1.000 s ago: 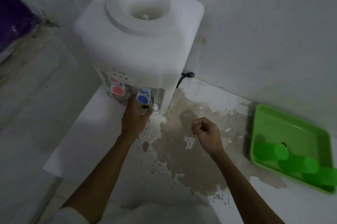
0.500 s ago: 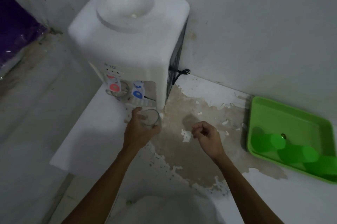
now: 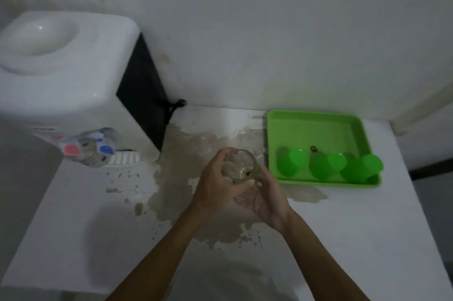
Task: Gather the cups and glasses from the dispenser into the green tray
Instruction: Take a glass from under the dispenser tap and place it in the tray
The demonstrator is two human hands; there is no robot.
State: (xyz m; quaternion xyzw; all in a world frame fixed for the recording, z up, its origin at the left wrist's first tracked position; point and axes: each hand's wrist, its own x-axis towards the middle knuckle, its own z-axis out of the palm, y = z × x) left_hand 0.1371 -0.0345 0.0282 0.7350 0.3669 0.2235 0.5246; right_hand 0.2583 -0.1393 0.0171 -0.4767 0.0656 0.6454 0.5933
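Both hands close on one clear glass [image 3: 241,165] above the stained counter [image 3: 343,227]: the left hand [image 3: 215,178] wraps its far-left side with curled fingers, and the right hand [image 3: 266,199] cups it from below and the near right, palm turned up. Whether the weight sits with one hand or is shared cannot be told from this view; it looks like a hand-over in the middle. The glass is tilted, its open mouth facing up and slightly away, so its long axis leans toward the wall.

What the next move turns on is plain enough: the green tray [image 3: 316,119] lies directly to the right of the glass, near it, with its left rim the closest edge. The right hand is on the tray side, so it is the better placed to carry the glass across. Three green cups [image 3: 295,161] already lie on their sides along the tray's near edge, leaving the far half bare, which is likely the easier landing spot.

At far left, the water dispenser [image 3: 61,67] has another glass [image 3: 90,156] under its taps, blurred, not yet collected.
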